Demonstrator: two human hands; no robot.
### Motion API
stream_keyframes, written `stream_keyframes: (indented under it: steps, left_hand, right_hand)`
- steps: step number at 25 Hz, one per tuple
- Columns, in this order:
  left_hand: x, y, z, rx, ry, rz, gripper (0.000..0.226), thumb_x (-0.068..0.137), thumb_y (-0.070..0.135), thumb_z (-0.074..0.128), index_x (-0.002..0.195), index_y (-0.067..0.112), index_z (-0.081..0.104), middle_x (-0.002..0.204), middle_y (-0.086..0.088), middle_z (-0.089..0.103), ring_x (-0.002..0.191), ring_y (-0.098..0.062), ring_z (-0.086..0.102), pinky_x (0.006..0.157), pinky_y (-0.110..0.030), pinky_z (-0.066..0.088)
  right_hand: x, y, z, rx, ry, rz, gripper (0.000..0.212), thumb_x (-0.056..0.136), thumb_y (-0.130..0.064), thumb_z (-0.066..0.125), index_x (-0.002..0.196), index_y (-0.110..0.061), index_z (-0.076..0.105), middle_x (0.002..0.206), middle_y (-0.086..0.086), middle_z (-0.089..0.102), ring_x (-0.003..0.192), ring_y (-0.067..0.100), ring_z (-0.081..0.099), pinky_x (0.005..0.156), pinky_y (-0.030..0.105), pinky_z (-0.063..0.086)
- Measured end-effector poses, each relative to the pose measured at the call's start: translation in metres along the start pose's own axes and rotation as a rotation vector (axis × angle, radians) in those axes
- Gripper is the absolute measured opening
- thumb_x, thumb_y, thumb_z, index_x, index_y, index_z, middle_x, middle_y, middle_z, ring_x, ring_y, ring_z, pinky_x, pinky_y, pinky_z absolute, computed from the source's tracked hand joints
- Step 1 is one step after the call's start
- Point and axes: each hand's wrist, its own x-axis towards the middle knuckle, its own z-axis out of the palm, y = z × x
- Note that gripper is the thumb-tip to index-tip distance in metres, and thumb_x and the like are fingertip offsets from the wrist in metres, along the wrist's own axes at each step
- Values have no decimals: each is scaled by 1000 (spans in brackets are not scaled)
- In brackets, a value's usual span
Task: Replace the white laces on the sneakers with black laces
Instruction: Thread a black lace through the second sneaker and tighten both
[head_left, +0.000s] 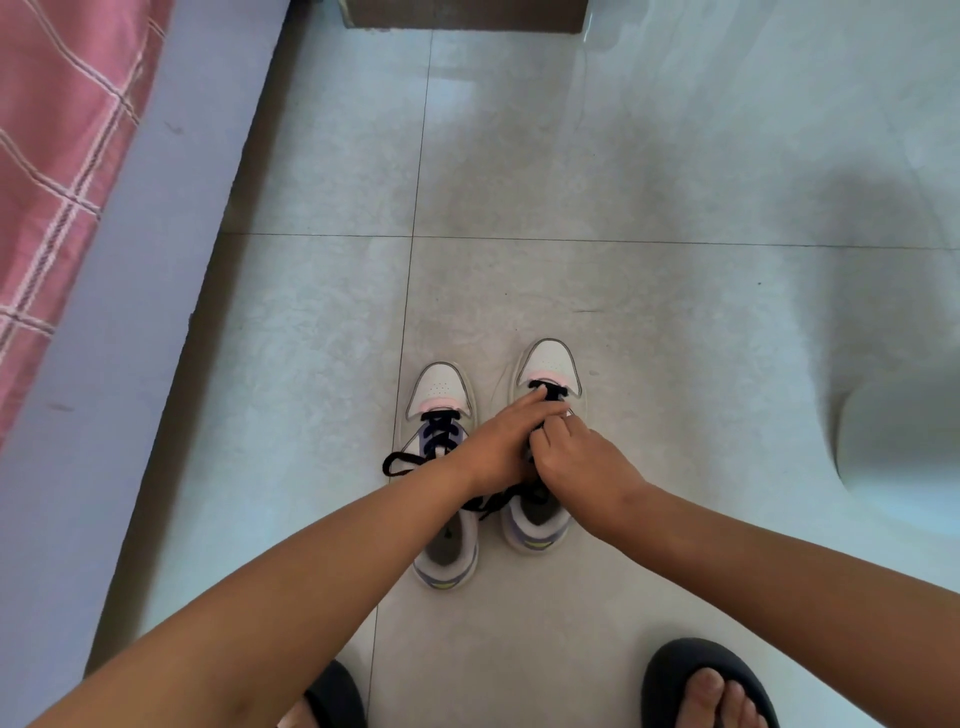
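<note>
My feet in black slippers (691, 686) stand on the tile floor (649, 182), nearest to me. Past them, my two arms reach down to the two sneakers.

The left sneaker (441, 395) sits just beside my left hand (501, 447). It already has a black lace (439, 439) crossed up its front, and loose ends of that lace spill out by my left wrist. I see no white lace on it, so I think this one is almost done, maybe just not tied.

My hands meet on top of the right sneaker (548, 364). My left fingers lie out toward its toe and press on the black lace there (545, 392). My right hand (582, 462) is curled, and I think it pinches the lace, but my fingers hide it.

I think this shoe is nearly laced too. Tightening and tying are left.

Far past my hands is a bed with a pink checked sheet (57, 156).
</note>
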Motion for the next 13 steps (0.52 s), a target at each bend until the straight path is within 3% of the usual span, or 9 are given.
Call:
stream_keyframes:
  steps: [2, 3, 5, 6, 8, 10, 13]
  left_hand:
    - [-3, 0, 1, 120, -22, 49, 55, 92, -4, 50, 143, 4, 32, 143, 8, 27, 139, -4, 5, 108, -3, 5]
    - [-4, -3, 2, 171, -24, 59, 55, 92, -5, 48, 144, 3, 29, 146, 7, 24, 141, -5, 6, 110, -5, 8]
    - [-7, -6, 5, 222, -42, -17, 62, 91, -8, 46, 147, 9, 24, 156, 3, 13, 144, -10, 15, 109, -22, 30]
    - [-8, -6, 6, 233, -55, -46, 66, 89, -8, 45, 147, 13, 23, 157, 4, 8, 143, -10, 20, 104, -27, 38]
    - [-10, 0, 3, 154, -76, -55, 68, 87, -9, 45, 147, 16, 25, 158, 5, 8, 143, -8, 18, 102, -18, 33]
    - [-13, 4, -3, -45, -44, -65, 67, 85, -7, 48, 145, 18, 31, 153, 8, 20, 141, -2, 15, 102, -9, 22]
    - [-24, 0, -7, -224, 94, -168, 42, 89, 13, 59, 129, 25, 52, 136, 8, 45, 127, -3, 41, 105, -25, 38]
  right_hand:
    - [2, -2, -9, 15, -1, 20, 32, 36, 6, 74, 67, 5, 68, 64, 20, 63, 55, 28, 63, 42, 23, 45]
    - [4, -4, -14, 98, -12, 28, 32, 50, 5, 70, 82, 10, 68, 78, 25, 65, 70, 32, 65, 55, 26, 51]
    - [6, -2, -17, 282, -74, 26, 37, 82, 2, 54, 118, 10, 55, 117, 28, 55, 107, 36, 56, 86, 36, 45]
    - [7, 2, -18, 365, -164, 30, 38, 88, 0, 47, 126, 5, 50, 123, 24, 52, 113, 34, 51, 88, 36, 40]
    - [7, 12, -18, 587, -201, 146, 34, 86, -2, 49, 120, -4, 52, 110, 13, 56, 99, 29, 53, 75, 28, 36]
    - [0, 23, -14, 818, -131, 318, 20, 86, -8, 54, 103, -16, 48, 85, -2, 52, 75, 17, 50, 63, 26, 34]
    - [-16, 22, -7, 1002, -227, 494, 24, 89, -22, 58, 105, -21, 40, 77, -6, 50, 64, 9, 49, 55, 22, 36]
